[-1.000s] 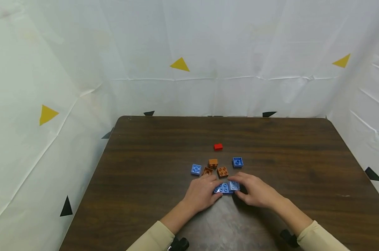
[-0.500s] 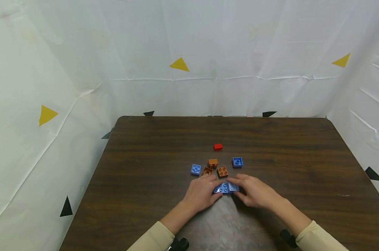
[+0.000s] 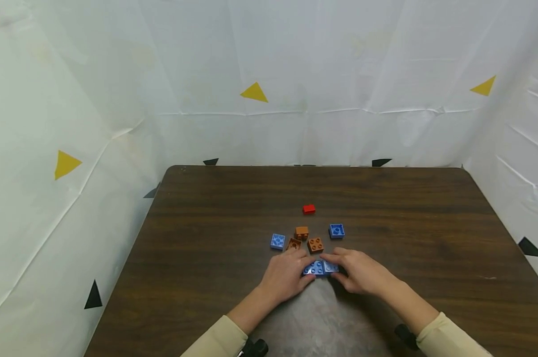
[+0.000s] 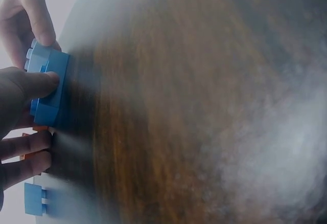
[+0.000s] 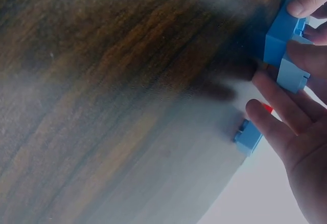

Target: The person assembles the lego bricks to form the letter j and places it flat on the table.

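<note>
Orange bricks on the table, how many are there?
3, all just beyond the hands: one farthest back, one to the left by the left hand's fingertips, and one to the right with its studs up. The hands could be hiding more.

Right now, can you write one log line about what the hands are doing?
left hand: holds blue bricks | right hand: holds same bricks | bricks: on table | red brick: apart

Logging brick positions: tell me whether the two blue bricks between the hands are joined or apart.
Side by side and touching: the blue bricks meet between left hand and right hand. Whether locked together, cannot tell.
</note>
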